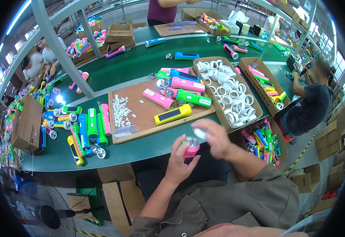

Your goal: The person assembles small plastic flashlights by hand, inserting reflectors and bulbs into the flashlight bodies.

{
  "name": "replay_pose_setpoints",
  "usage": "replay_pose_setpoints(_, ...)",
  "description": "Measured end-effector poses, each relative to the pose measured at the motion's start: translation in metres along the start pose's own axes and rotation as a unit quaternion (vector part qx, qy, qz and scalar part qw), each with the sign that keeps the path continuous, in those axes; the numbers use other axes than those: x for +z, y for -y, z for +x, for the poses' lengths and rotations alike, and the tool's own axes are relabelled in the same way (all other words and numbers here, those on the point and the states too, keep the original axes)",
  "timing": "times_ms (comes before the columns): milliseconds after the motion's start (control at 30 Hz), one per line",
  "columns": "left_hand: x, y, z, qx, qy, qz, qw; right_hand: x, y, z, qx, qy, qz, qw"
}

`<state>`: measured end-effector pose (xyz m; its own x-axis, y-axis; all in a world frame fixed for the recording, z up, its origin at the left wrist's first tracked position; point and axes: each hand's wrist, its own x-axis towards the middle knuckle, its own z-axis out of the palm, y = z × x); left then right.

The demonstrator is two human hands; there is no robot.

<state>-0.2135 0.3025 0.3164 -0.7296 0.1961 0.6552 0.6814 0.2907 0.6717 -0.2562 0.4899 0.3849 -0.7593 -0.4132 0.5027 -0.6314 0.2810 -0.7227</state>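
My left hand (pixel 176 165) is wrapped round a pink flashlight (pixel 193 151), held upright with its shiny reflector (pixel 191 141) facing up. Just to the right, my right hand (pixel 216 139) pinches a white ring (pixel 199 133), seen nearly edge-on and apart from the flashlight. Beyond both hands lies a wooden tray (pixel 135 91). It holds a yellow flashlight (pixel 173 114), a green flashlight (pixel 193 98), several pink ones, a heap of small white parts (pixel 121 110) and a row of clear discs (pixel 126 131).
A carton of white rings (pixel 229 93) stands right of the tray, beside a carton of flashlights (pixel 265 83). Finished-looking flashlights (pixel 92 124) lie to the left near a carton (pixel 28 124). A fan (pixel 48 215) stands lower left. A co-worker (pixel 310 93) sits at right.
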Motion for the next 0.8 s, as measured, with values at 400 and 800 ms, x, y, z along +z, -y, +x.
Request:
replay_pose_setpoints(400,-0.027,-0.011,0.027,0.053,-0.058,-0.018,0.997,0.006,0.037,0.046,-0.088,0.133,-0.106,0.981)
replay_pose_setpoints(800,-0.033,-0.027,0.034,-0.17,-0.035,-0.116,0.978,0.02,0.034,0.051,-0.041,0.177,-0.074,0.981)
